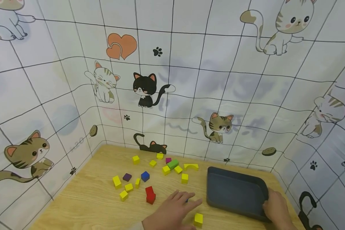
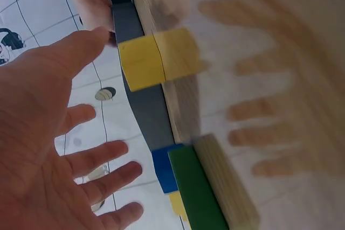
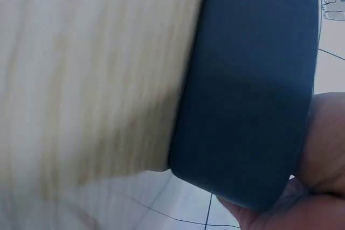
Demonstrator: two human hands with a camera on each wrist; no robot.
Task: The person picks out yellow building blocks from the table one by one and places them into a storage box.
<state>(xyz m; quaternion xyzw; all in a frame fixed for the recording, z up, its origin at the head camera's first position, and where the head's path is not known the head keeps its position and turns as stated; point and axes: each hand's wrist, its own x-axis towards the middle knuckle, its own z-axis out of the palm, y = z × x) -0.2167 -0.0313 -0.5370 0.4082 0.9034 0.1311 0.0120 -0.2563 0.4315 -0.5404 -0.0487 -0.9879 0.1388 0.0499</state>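
1. Wood-grain table [image 1: 80, 204], pale & glossy, fills the corner of a rm; in L-wrist view its surface mirrors fingers & block.
2. White walls [image 1: 189, 48] rise behind & on both sides, w/ wavy blk grid lines, cat prints [image 1: 145, 86], paw marks & an orange heart print [image 1: 126, 44].
3. Dk gray tray [image 1: 235, 191] lies flat on table, R side, nr back wall. R hand [image 1: 277, 207] grips its R-hand rim, thumb & fingers pinching the edge.
4. L hand [image 1: 172, 210] is over table, fingers spread, just beside yellow block [image 1: 198, 219]; blue block [image 2: 164, 168] & green block [image 2: 197, 192] also nr. Contact w/ blue: can't tell.
5. Red blocks [image 1: 150, 197], purple block [image 1: 127, 177], yellow arch [image 1: 191, 166] & others sit scattered L of tray, toward back wall.
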